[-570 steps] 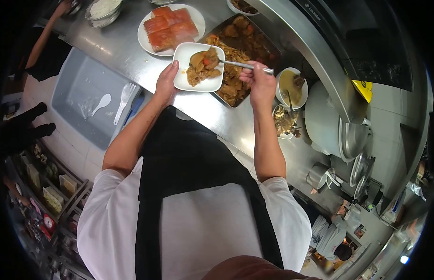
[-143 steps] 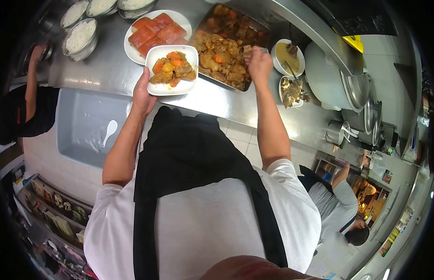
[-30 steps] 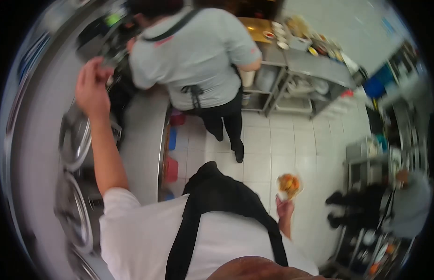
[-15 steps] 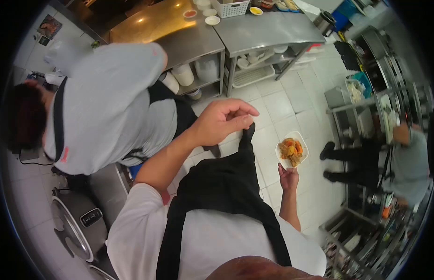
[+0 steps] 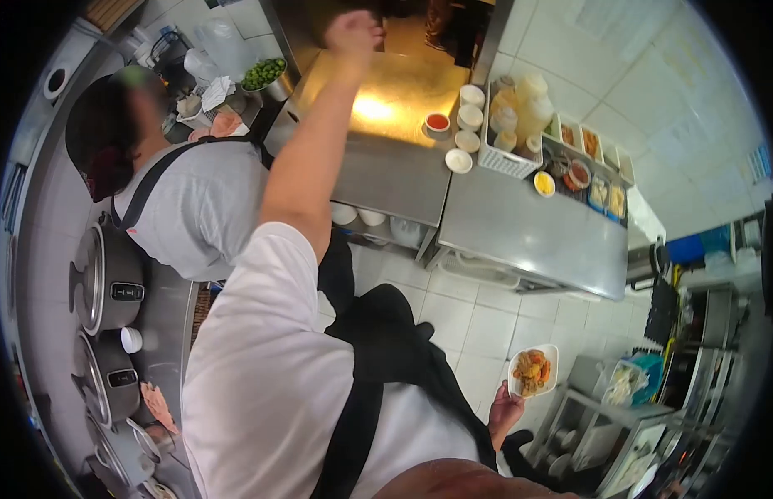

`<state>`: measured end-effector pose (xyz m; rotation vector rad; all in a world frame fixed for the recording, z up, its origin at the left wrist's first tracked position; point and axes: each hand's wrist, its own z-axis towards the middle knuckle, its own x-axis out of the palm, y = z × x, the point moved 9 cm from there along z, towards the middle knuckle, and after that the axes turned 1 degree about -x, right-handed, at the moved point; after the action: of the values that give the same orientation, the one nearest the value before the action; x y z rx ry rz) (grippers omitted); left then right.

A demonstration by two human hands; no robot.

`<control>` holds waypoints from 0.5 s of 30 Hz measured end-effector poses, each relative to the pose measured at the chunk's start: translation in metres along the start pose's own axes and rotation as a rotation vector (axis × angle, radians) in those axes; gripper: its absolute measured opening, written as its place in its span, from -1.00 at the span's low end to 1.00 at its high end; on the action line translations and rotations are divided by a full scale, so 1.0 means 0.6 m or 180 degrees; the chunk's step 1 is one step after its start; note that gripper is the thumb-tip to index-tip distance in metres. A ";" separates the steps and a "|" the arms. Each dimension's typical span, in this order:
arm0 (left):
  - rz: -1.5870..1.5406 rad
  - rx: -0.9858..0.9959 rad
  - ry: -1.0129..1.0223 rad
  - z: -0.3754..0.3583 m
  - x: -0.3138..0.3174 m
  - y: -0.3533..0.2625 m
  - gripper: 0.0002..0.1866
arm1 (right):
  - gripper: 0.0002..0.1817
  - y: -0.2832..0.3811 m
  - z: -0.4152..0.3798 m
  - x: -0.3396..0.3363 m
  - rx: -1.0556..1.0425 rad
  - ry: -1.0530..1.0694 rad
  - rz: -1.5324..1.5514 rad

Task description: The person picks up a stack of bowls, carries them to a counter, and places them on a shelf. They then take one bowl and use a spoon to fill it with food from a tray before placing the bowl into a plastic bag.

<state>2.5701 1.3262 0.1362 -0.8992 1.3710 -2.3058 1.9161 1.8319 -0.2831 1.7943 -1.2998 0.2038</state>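
Observation:
My right hand (image 5: 506, 407) grips the near edge of a small white square dish (image 5: 551, 363), low on my right. Chunky orange-brown food (image 5: 532, 373) with some red pieces lies in the dish. My left hand (image 5: 353, 35) is stretched far forward, above the far end of the shiny metal counter (image 5: 420, 83) by an opening. Its fingers look bent, but blur hides whether they hold anything. A cup of red sauce (image 5: 437, 122) stands on that counter, right of my forearm, with several small white bowls (image 5: 470, 119) beside it.
A co-worker in a grey shirt (image 5: 195, 208) stands close on my left. Rice cookers (image 5: 112, 287) line the left counter. Ahead right, a steel table (image 5: 536, 237) bears a white basket of bottles (image 5: 511, 158) and a yellow-filled bowl (image 5: 544, 184). Metal shelving (image 5: 603, 407) stands at right.
My left hand has swung from in front of my body far forward over the counter. The dish stays in my right hand. My view has turned towards the counter, showing more of it.

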 end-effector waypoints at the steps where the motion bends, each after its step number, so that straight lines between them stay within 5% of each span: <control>1: 0.0183 0.0097 -0.0131 0.058 -0.035 0.013 -0.85 | -0.31 0.014 0.022 0.015 0.0034 0.0002 0.0052; 4: 0.1234 0.0483 -0.0703 0.234 -0.181 0.048 -0.85 | -0.33 0.039 0.065 0.042 0.0042 0.0038 0.0119; 6: 0.3244 0.1178 -0.1556 0.283 -0.244 -0.030 -0.71 | -0.34 0.048 0.072 0.064 0.0076 -0.0047 0.0201; 7: 0.3441 0.0997 -0.1744 0.328 -0.287 -0.047 -0.65 | -0.35 0.037 0.072 0.072 0.0059 -0.0087 0.0292; 9: 0.5794 0.0911 -0.0808 0.446 -0.316 -0.048 -0.61 | -0.39 0.036 0.075 0.099 0.0020 -0.0197 0.0436; 12: 0.5543 0.0252 -0.1398 0.567 -0.457 -0.046 -0.53 | -0.39 0.029 0.071 0.144 -0.0147 -0.0215 0.0507; 13: 0.4909 -0.0045 -0.2095 0.529 -0.464 -0.087 -0.50 | -0.39 0.022 0.074 0.161 -0.0146 -0.0266 0.0516; 15: 0.5031 -0.0304 -0.1914 0.579 -0.503 -0.076 -0.46 | -0.38 0.013 0.067 0.172 -0.0102 -0.0394 0.0527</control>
<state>3.0276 1.2811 0.1882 -0.2032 1.1436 -0.6932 1.9409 1.7316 -0.2428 1.6952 -1.5329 0.1640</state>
